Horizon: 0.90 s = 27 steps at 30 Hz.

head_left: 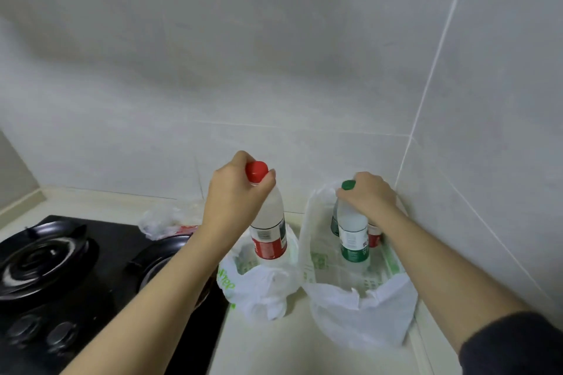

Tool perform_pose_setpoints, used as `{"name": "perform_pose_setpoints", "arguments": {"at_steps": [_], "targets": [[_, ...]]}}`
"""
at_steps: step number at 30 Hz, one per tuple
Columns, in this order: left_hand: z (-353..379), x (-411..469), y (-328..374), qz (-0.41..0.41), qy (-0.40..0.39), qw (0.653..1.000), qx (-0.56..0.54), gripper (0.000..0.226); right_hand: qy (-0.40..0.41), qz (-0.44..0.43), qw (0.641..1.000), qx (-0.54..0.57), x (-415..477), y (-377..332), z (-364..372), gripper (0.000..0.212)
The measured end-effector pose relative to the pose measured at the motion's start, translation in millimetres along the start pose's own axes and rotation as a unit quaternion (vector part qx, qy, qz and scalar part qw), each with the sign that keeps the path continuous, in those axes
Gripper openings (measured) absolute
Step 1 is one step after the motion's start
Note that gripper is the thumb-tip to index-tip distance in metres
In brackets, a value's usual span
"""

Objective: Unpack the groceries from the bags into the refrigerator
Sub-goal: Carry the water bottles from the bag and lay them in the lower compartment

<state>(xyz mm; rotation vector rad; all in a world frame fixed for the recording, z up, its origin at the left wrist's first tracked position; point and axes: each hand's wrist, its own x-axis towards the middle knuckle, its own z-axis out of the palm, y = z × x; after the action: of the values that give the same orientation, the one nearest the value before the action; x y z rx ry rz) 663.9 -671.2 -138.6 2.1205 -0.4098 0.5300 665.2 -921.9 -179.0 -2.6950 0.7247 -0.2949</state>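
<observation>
Grasped by the neck in the left hand [240, 189], fingers and thumb curled tight just below the round cap: a red-capped bottle [269, 231] of clear smooth plastic, cylindrical, upright, with a glossy red-and-white label round its lower half. Lower end within the open mouth of the left bag [259, 292], a thin, wrinkled white plastic sack with green print, slumped low round the bottle. Hard to tell whether resting on the bag's bottom or lifted.

Grasped likewise in the right hand [368, 195], fingers wrapped over the shoulder and neck: a green-capped bottle [352, 237], same clear plastic and slim round shape, with a green label band low on the body. Upright inside the right bag [359, 313], a taller, translucent white sack with faint green squares and a crumpled, ragged front edge. Tucked behind in the same bag: a second green-labelled bottle [334, 222] on the left and a red-labelled bottle [374, 236] on the right, both mostly hidden.

Side by side on a pale, smooth bench [289, 350], both bags, the right one close in the corner of the grey tiled wall [274, 70]. Just left of the left bag: a glossy black stove [115, 231] with round ringed burners and two knobs. Beyond that, near the wall, a crumpled clear wrapper [161, 221] with a bit of red beneath. At lower right, a dark sleeve [518, 347] on the right arm, forearm bare.
</observation>
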Motion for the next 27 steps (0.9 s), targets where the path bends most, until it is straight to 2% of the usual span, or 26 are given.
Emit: {"name": "perform_pose_setpoints", "arguments": {"at_steps": [7, 12, 15, 19, 21, 27], "targets": [[-76.3, -38.5, -9.8, -0.024, 0.068, 0.996, 0.048, 0.021, 0.023, -0.159, 0.977, 0.138, -50.2, -98.0, -36.5, 0.024], [-122.3, -86.1, -35.5, -0.066, 0.078, 0.988, 0.119, 0.023, -0.022, -0.244, 0.952, 0.185, -103.0, -138.4, -9.0, 0.024], [-137.3, -125.1, -59.8, -0.115, 0.081, 0.98, 0.14, 0.023, -0.078, -0.261, 0.944, 0.184, -134.2, -144.2, 26.8, 0.021], [-141.5, -178.9, -93.1, -0.187, 0.081, 0.965, 0.163, 0.027, -0.138, -0.271, 0.94, 0.155, -170.1, -137.2, 80.0, 0.029], [-140.2, -200.6, -108.0, -0.208, 0.085, 0.958, 0.179, 0.026, -0.159, -0.272, 0.938, 0.147, -184.1, -129.1, 102.3, 0.025], [-125.7, -236.8, -136.1, -0.251, 0.086, 0.946, 0.189, 0.026, -0.164, -0.276, 0.937, 0.136, -205.8, -112.9, 135.3, 0.022]]}}
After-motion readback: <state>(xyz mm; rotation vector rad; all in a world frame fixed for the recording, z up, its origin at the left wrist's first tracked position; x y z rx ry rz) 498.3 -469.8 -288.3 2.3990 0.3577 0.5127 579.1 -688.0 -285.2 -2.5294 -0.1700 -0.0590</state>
